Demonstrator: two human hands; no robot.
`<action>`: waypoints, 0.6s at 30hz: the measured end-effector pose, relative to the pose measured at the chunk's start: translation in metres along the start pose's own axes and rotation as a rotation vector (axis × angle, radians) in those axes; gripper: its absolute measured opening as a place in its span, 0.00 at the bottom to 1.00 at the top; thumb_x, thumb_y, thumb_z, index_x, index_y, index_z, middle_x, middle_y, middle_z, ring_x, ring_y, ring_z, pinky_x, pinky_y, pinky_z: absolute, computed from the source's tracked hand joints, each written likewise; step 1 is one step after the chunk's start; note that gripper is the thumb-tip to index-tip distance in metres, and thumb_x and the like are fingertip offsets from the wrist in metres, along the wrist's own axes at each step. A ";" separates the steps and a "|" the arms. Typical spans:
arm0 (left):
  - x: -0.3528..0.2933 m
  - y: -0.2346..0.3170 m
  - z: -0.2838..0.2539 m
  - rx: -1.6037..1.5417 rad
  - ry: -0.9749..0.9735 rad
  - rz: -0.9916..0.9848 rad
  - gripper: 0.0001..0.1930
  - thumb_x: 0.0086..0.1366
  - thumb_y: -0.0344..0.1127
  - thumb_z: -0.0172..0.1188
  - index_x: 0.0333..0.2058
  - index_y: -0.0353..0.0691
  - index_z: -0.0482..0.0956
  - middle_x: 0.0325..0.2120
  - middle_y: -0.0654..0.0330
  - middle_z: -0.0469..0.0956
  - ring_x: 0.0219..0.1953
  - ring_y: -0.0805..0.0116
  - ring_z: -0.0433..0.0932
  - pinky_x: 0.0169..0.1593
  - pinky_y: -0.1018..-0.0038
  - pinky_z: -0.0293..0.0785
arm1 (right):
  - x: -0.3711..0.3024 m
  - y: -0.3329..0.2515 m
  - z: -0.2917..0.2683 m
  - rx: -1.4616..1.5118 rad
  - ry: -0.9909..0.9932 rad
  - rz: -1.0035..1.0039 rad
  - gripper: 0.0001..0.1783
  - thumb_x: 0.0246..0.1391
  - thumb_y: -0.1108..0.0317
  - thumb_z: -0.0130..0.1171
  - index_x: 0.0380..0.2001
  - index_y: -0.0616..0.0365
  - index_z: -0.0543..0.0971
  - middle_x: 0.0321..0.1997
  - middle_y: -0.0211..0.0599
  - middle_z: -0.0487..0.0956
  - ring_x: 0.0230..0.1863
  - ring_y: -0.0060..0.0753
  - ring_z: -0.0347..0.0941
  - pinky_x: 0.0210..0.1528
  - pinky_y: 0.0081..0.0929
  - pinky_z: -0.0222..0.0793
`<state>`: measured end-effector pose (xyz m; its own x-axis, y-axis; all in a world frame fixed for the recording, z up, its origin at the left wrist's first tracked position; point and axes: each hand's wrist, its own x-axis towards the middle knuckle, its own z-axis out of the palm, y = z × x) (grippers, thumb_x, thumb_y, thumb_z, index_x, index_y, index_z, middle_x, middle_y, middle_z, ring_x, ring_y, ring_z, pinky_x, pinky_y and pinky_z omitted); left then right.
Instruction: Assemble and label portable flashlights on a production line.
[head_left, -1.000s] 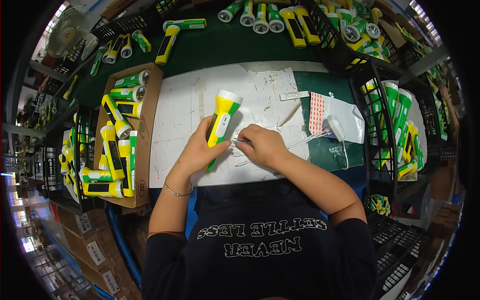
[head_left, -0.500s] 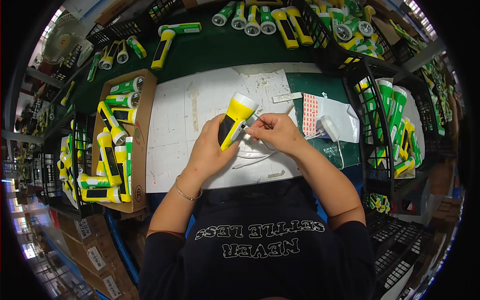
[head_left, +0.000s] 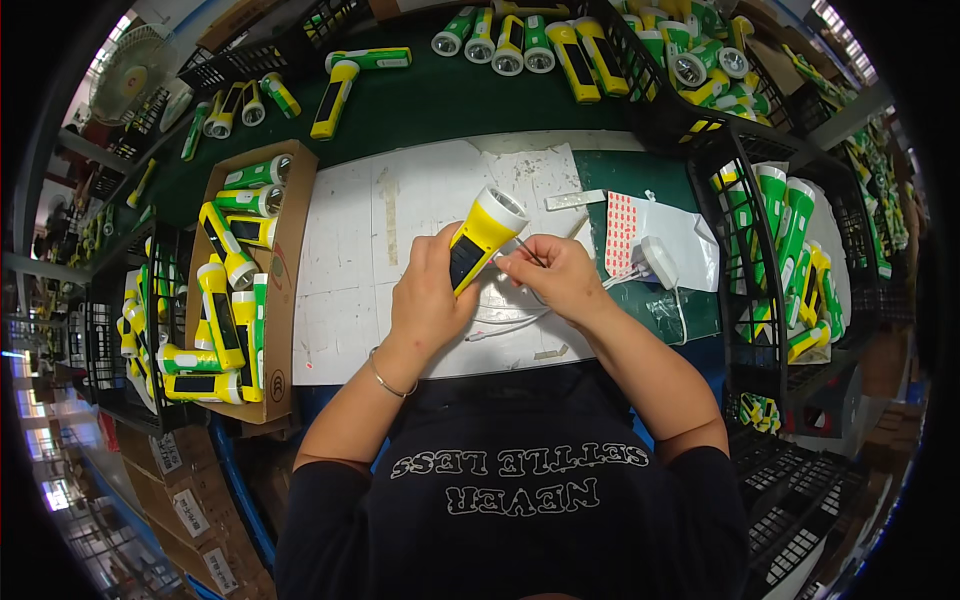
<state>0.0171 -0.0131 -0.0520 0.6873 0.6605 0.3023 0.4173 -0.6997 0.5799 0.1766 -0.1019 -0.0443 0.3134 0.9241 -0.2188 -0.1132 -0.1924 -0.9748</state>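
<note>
My left hand (head_left: 432, 292) is wrapped round a yellow flashlight (head_left: 485, 228) with a white head and a dark panel on its side. The lens end tilts up and away to the right. Close beside the flashlight's body, my right hand (head_left: 558, 272) is pinched with its fingertips together. A thin dark rod (head_left: 530, 252) sticks out from those fingers toward the flashlight's head; its tip is hard to make out. Below both hands, a white cable (head_left: 505, 326) curls on the white work surface (head_left: 345, 260).
Left of me stands a cardboard box (head_left: 288, 330) of green and yellow flashlights. A black crate (head_left: 775, 350) holds more at the right. Near it lie a white charger (head_left: 657, 262) and a sheet with red marks (head_left: 622, 232). Several flashlights rest along the green table (head_left: 420, 105).
The flashlight has turned in my left hand, so its lens and dark panel face up more and its side switch is out of sight. My right hand has shifted slightly.
</note>
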 end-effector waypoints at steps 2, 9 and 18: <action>0.002 -0.001 0.001 -0.049 -0.002 0.009 0.33 0.46 0.30 0.64 0.53 0.44 0.62 0.37 0.53 0.67 0.35 0.50 0.73 0.34 0.63 0.73 | -0.003 -0.003 -0.004 -0.058 -0.021 -0.018 0.10 0.48 0.65 0.62 0.24 0.62 0.76 0.21 0.27 0.75 0.22 0.11 0.66 0.25 0.12 0.60; 0.007 0.006 0.013 -0.089 -0.032 -0.016 0.33 0.46 0.31 0.66 0.52 0.43 0.61 0.39 0.52 0.66 0.37 0.49 0.74 0.37 0.63 0.74 | -0.006 0.011 -0.020 -0.320 0.079 -0.145 0.14 0.46 0.61 0.62 0.23 0.63 0.76 0.17 0.30 0.74 0.20 0.16 0.65 0.23 0.19 0.62; 0.014 0.009 0.014 -0.060 -0.024 0.014 0.30 0.48 0.33 0.65 0.51 0.46 0.64 0.37 0.54 0.66 0.33 0.52 0.75 0.32 0.64 0.74 | -0.002 0.009 -0.026 -0.364 0.098 -0.073 0.14 0.46 0.60 0.62 0.24 0.62 0.76 0.17 0.29 0.73 0.20 0.17 0.66 0.24 0.19 0.62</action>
<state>0.0386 -0.0136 -0.0530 0.7073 0.6435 0.2926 0.3720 -0.6908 0.6201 0.1991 -0.1139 -0.0539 0.3988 0.9072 -0.1338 0.2499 -0.2479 -0.9360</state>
